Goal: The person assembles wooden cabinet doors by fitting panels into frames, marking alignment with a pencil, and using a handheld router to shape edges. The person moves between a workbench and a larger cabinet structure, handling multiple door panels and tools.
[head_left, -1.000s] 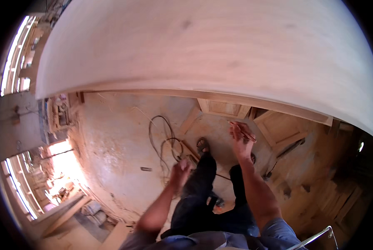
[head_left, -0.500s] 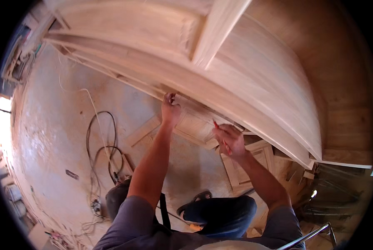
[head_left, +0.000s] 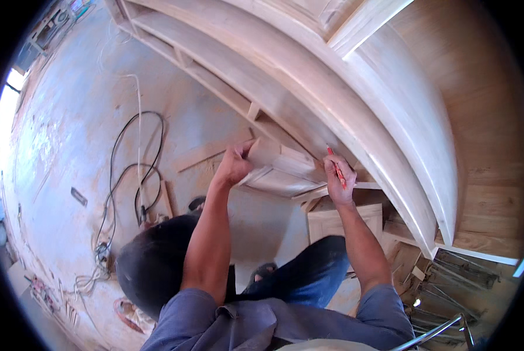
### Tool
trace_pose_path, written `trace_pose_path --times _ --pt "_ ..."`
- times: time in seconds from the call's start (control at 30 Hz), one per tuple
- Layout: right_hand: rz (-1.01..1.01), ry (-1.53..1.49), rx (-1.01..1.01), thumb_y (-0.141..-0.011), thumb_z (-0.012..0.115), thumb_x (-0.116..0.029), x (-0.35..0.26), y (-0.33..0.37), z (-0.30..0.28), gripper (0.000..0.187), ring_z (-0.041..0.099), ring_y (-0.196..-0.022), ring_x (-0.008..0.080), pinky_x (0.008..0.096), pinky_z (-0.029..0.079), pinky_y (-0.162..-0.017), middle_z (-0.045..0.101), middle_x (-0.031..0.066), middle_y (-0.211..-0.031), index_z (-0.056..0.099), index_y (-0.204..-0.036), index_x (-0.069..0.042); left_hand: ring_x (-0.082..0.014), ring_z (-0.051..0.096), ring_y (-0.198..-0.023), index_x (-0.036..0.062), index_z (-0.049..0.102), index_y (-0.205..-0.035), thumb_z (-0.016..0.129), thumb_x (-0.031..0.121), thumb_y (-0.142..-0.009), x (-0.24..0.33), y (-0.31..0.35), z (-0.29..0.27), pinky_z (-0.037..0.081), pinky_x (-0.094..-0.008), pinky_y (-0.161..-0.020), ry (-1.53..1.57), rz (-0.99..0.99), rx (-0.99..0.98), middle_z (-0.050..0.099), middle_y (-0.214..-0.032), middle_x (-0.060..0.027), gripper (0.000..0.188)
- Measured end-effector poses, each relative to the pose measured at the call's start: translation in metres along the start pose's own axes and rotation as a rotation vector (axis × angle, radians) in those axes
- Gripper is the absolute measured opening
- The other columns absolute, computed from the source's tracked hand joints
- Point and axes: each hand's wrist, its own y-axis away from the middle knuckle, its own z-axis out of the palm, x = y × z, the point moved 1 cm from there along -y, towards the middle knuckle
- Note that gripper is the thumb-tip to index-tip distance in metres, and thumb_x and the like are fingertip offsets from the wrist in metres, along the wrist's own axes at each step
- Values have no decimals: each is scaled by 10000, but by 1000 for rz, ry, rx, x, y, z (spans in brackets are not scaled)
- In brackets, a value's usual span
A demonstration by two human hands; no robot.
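My right hand (head_left: 340,175) is closed around a red pencil (head_left: 336,168), its tip pointing up toward the underside of a large pale wooden cabinet (head_left: 309,70). To its left, my left hand (head_left: 235,165) is closed on the near edge of a small pale wooden board (head_left: 264,153), fingers curled over it. That board is slightly blurred, and the cabinet's lower rail (head_left: 215,86) runs just beyond it. Below the two hands a raised-panel wooden door (head_left: 282,180) lies low, partly hidden by the board.
Another wooden panel (head_left: 347,221) rests beside my right forearm. A dark cable (head_left: 113,169) loops over the dusty floor (head_left: 69,146) at left, near a thin wooden strip (head_left: 167,199). Metal rods (head_left: 449,286) and offcuts lie at lower right. My knees are bent beneath my arms.
The view has shifted, with the cabinet's underside more exposed. My left hand has come down from the lower rail with the small board. My right hand has raised the pencil toward the cabinet.
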Motion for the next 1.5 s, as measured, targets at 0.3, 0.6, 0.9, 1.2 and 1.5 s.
trace_pose_path --times 0.3,0.6,0.9,1.2,1.5 --pt "-127 -98 35 -910 677 -50 -29 4 38 39 590 -634 181 300 486 -608 637 94 -736 669 -925 -15 -165 683 -800 36 758 -1027 822 103 -680 -20 88 -21 535 -319 -791 -365 -108 129 757 -886 -69 358" --pt "-81 -352 77 -967 620 -88 -133 -8 17 140 641 -771 104 244 507 -712 703 85 -834 687 -1038 12 -370 716 -878 70 725 -1153 830 325 -721 76 130 65 553 -435 -810 -827 -126 329 734 -907 -203 513" --pt "158 -365 -141 -917 645 -12 -138 89 -31 130 668 -690 123 264 527 -648 710 96 -792 650 -1047 -1 -422 670 -928 50 681 -1038 674 219 -788 -6 135 80 539 -511 -829 -1133 -165 142 681 -1005 -215 302" --pt "255 -436 -126 -927 644 -13 -108 104 30 113 651 -670 101 258 527 -619 696 80 -777 662 -1038 1 -419 662 -957 37 713 -888 653 189 -772 -8 130 71 526 -496 -856 -1140 -216 125 672 -991 -226 200" --pt "232 -389 -185 -912 632 21 -109 100 28 137 693 -703 147 267 544 -644 706 99 -798 692 -1033 2 -418 673 -951 35 728 -916 671 201 -767 -2 130 77 535 -492 -846 -1128 -226 132 676 -990 -224 231"
